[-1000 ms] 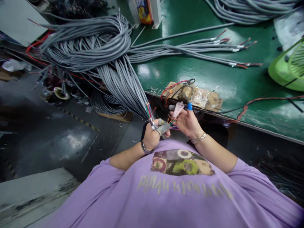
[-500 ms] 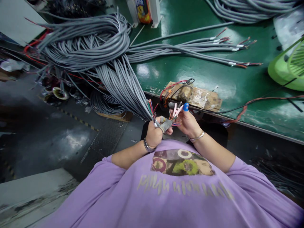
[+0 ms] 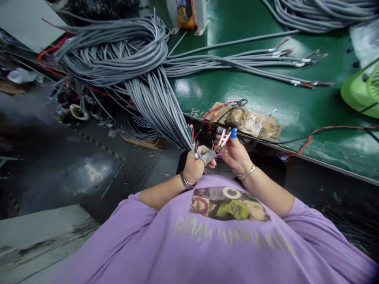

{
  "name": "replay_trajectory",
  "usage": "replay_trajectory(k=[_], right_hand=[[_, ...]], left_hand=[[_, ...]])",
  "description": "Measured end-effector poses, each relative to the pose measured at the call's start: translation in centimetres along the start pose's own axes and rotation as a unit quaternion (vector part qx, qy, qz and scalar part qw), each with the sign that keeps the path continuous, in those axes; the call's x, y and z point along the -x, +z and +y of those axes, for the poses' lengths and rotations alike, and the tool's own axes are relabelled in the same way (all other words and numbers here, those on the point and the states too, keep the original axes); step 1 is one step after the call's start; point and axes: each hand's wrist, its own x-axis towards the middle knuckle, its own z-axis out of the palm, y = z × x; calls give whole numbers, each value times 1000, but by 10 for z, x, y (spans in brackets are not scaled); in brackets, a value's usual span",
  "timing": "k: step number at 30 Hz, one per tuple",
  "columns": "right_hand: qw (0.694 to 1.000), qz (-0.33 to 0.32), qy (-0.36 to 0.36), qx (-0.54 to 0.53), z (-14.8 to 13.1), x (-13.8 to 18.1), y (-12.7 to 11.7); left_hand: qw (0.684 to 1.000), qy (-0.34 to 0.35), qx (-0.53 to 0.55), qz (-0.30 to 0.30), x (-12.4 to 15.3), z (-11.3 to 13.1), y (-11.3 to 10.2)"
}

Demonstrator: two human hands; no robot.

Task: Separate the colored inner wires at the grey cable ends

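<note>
My left hand [image 3: 194,169] is closed around the stripped end of a grey cable, with grey coverings on its thumb and a finger. Thin coloured wires [image 3: 220,155] fan out from its fingertips towards my right hand. In my right hand [image 3: 237,155], which has a blue cover on the thumb, is a small pink V-shaped tool [image 3: 224,139]; its exact kind is unclear. The tool is just above the wire ends, and I cannot tell whether it touches them. A thick bundle of grey cables [image 3: 161,104] hangs off the bench edge, its coloured wire ends beside my left hand.
Coiled grey cable [image 3: 112,51] lies on the green bench [image 3: 189,92]. A wooden board [image 3: 269,129] with a taped lump and red and black leads sits at the edge. A light-green fan [image 3: 355,92] stands at right. More grey cable [image 3: 322,15] lies at the back right.
The pink tool has turned slightly and shifted a little right with my right hand. My left hand keeps its hold on the cable. The whole view has shifted slightly.
</note>
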Motion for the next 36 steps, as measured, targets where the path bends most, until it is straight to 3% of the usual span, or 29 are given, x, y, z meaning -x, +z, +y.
replay_trajectory(k=[8, 12, 26, 31, 36], right_hand=[[999, 9, 26, 19, -2, 8, 2], [998, -19, 43, 36, -8, 13, 4], [996, 1, -18, 92, -11, 14, 1], [997, -5, 18, 72, -14, 15, 0], [999, 13, 11, 44, -13, 14, 4]], left_hand=[[999, 34, 11, -1, 6, -1, -1], [999, 34, 8, 19, 10, -1, -1], [998, 48, -1, 42, 4, 1, 5], [998, 49, -2, 49, 2, 0, 5], [998, 42, -23, 43, 1, 1, 5]])
